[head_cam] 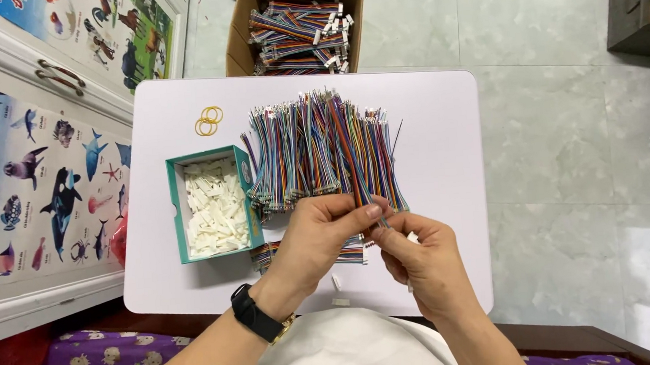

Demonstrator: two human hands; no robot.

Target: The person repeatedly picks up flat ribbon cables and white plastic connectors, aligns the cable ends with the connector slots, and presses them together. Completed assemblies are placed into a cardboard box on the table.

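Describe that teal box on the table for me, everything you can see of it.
The teal box is a small, open-topped rectangular carton, seemingly cardboard, with teal walls and a white inside. It lies flat on the white table, left of the spread of multicoloured wire bundles, whose edge meets its right wall. It is about full of small white plastic connector pieces, loosely heaped. Neither of the hands touches it; the left hand is nearest.

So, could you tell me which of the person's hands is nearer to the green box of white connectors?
Left. The left hand is just right of the green box, close to its corner; the right hand lies farther right, beyond the left hand.
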